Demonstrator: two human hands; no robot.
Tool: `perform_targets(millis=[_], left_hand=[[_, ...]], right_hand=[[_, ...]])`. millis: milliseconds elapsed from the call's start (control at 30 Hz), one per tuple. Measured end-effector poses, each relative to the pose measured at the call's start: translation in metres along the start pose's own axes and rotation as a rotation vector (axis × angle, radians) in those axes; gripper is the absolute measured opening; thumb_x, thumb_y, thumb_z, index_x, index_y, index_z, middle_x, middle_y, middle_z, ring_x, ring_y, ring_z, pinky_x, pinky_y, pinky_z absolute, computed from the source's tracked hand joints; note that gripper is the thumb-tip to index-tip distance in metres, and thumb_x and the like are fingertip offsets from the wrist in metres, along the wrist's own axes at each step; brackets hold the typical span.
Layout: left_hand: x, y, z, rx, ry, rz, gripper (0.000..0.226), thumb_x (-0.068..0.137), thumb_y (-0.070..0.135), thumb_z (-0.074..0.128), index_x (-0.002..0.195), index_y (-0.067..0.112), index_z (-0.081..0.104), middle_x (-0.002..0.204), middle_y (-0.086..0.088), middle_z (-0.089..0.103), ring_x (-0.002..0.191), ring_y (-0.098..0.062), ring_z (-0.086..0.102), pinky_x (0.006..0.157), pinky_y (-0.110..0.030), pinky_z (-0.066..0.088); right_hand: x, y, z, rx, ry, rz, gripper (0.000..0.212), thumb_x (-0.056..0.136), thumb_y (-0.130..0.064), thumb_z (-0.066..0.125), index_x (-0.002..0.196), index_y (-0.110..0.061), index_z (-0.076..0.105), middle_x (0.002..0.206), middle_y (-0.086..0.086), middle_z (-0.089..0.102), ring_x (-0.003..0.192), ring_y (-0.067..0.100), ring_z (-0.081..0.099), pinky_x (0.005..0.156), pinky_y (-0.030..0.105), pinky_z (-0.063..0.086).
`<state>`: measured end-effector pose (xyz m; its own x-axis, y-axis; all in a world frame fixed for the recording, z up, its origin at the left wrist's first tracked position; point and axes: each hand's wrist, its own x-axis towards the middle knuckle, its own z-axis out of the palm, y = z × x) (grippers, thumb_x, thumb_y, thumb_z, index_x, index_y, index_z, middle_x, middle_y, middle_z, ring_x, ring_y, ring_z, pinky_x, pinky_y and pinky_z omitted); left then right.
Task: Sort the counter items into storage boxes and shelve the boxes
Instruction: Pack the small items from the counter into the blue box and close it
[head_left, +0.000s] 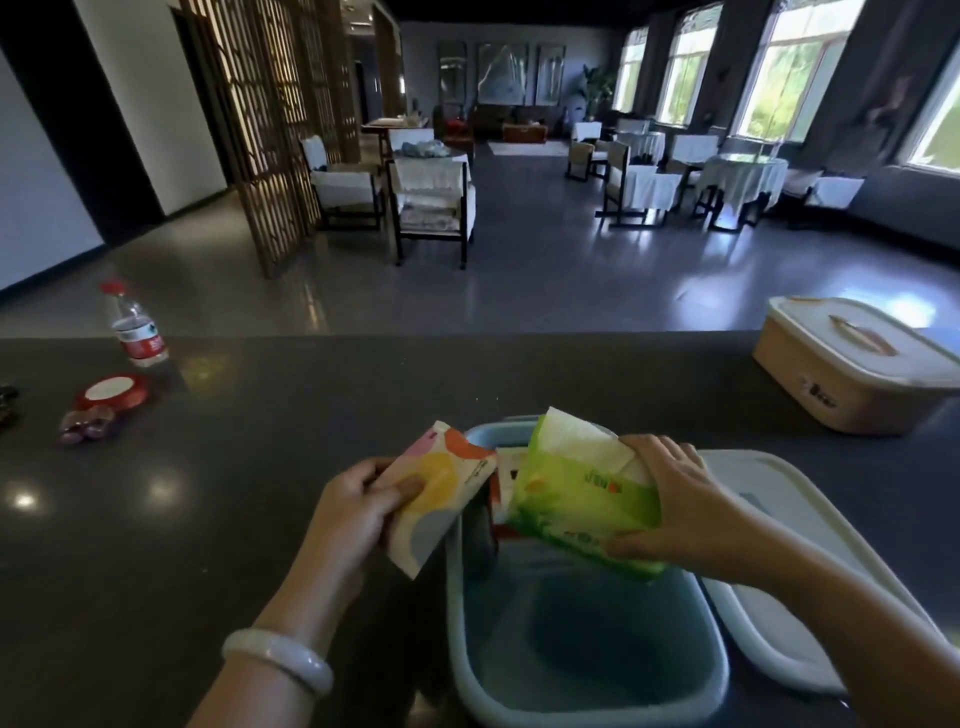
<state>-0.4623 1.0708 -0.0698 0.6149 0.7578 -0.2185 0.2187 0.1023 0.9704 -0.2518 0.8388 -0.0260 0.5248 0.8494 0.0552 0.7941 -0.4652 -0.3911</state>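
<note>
Bench (270, 519) of dark, glossy stone fills the lower half of the frame, with a dim dining room behind it. At the lower centre sits an open blue storage box (582, 696), its white lid (779, 597) lying flat just beside it toward the lower right. A beige storage box (852, 374), closed under its own white lid, stands at the right edge of the frame, well apart from the blue one.

Over the blue box's far end, the right hand (670, 499) grips a green tissue pack (582, 509), fingers curled over its top and thumb under its lower edge; white tissue shows at the open top. The left hand (358, 504), a pale bangle (278, 657) on its wrist, holds a pastel tissue pack (441, 499) at the box's left rim, thumb pressed on its face. A red-and-white packet (503, 488) stands inside the box between the two packs.

At the left of the frame stand a water bottle (136, 327) with a red cap, a red wet-wipes pack (115, 392) and, nearest, a purple wrapped packet (85, 423).
</note>
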Motion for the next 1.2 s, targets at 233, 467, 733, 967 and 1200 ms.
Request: perform_targets(millis=[233, 467, 733, 967, 1200], left_hand=[[-0.040, -0.011, 0.045, -0.069, 0.151, 0.065, 0.019, 0.082, 0.014, 0.072, 0.101, 0.013, 0.070, 0.084, -0.009, 0.075, 0.078, -0.026, 0.072, 0.065, -0.038, 0.057], [-0.038, -0.026, 0.069, -0.050, 0.337, 0.143, 0.016, 0.082, 0.013, 0.072, 0.097, 0.010, 0.067, 0.084, -0.009, 0.072, 0.077, -0.024, 0.070, 0.066, -0.037, 0.056], [-0.042, -0.045, 0.078, 0.082, 0.457, 0.284, 0.015, 0.085, 0.032, 0.069, 0.095, 0.022, 0.063, 0.087, 0.005, 0.068, 0.076, -0.004, 0.065, 0.056, -0.014, 0.045], [-0.043, -0.049, 0.079, 0.052, 0.461, 0.314, 0.017, 0.086, 0.030, 0.068, 0.098, 0.020, 0.062, 0.090, 0.003, 0.068, 0.081, -0.010, 0.065, 0.064, -0.025, 0.050], [-0.042, -0.049, 0.079, 0.074, 0.473, 0.327, 0.019, 0.087, 0.031, 0.068, 0.100, 0.020, 0.062, 0.091, 0.004, 0.068, 0.080, -0.005, 0.065, 0.060, -0.016, 0.048]], right_hand=[[-0.029, 0.009, 0.014, -0.071, -0.149, -0.175, 0.101, 0.057, -0.060, 0.078, 0.140, -0.035, 0.025, 0.123, -0.016, 0.034, 0.111, 0.006, 0.028, 0.094, 0.022, 0.030], [-0.022, 0.011, 0.046, -0.241, -0.299, -0.246, 0.094, 0.064, -0.058, 0.075, 0.139, -0.026, 0.029, 0.131, -0.006, 0.039, 0.120, 0.014, 0.032, 0.104, 0.032, 0.032], [-0.007, 0.015, 0.074, -0.346, -0.351, -0.252, 0.093, 0.069, -0.049, 0.077, 0.140, -0.018, 0.026, 0.138, 0.002, 0.036, 0.125, 0.022, 0.038, 0.103, 0.038, 0.039], [-0.003, 0.018, 0.086, -0.399, -0.345, -0.262, 0.095, 0.064, -0.055, 0.077, 0.138, -0.022, 0.029, 0.139, 0.001, 0.040, 0.127, 0.023, 0.038, 0.103, 0.041, 0.038], [-0.004, 0.016, 0.093, -0.377, -0.296, -0.331, 0.118, 0.056, -0.069, 0.074, 0.148, -0.025, 0.015, 0.142, -0.002, 0.033, 0.131, 0.022, 0.031, 0.112, 0.040, 0.028]])
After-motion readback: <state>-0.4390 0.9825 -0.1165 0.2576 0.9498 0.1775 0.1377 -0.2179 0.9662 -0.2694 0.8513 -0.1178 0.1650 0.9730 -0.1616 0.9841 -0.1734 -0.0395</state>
